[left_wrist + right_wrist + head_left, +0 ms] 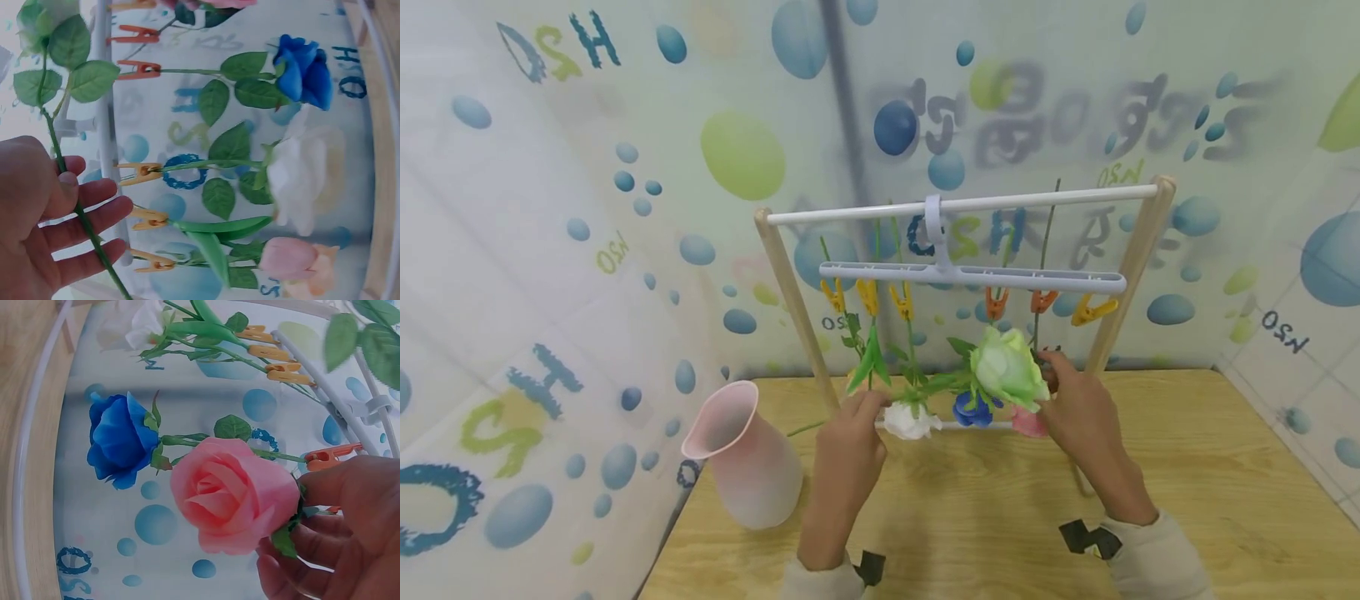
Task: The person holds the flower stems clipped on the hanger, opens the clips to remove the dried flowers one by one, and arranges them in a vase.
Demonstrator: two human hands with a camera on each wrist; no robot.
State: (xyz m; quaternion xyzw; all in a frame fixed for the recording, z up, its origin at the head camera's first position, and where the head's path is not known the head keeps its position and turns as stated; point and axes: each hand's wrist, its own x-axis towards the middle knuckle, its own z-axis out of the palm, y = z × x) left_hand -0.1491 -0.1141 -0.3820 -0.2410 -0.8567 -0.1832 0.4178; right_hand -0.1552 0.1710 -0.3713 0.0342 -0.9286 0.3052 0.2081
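My left hand [850,442] pinches the long stem [81,215] of a green-white rose [1007,367], which lies across in front of the hanging flowers. My right hand [1078,400] grips a pink rose [234,494] at its base, fingers curled round the stem end just below an orange clip [331,456]. A blue rose [119,440] and a white rose [910,421] hang head-down from clips on a white clip hanger [970,275]. In the left wrist view a pale pink bud [297,262] also hangs from a yellow clip [144,172].
The hanger hangs on a wooden rack with a white top bar [962,202], standing on a wooden table [985,517]. A pink vase [748,458] stands at the table's left edge. Printed plastic sheeting forms the walls behind and to the left.
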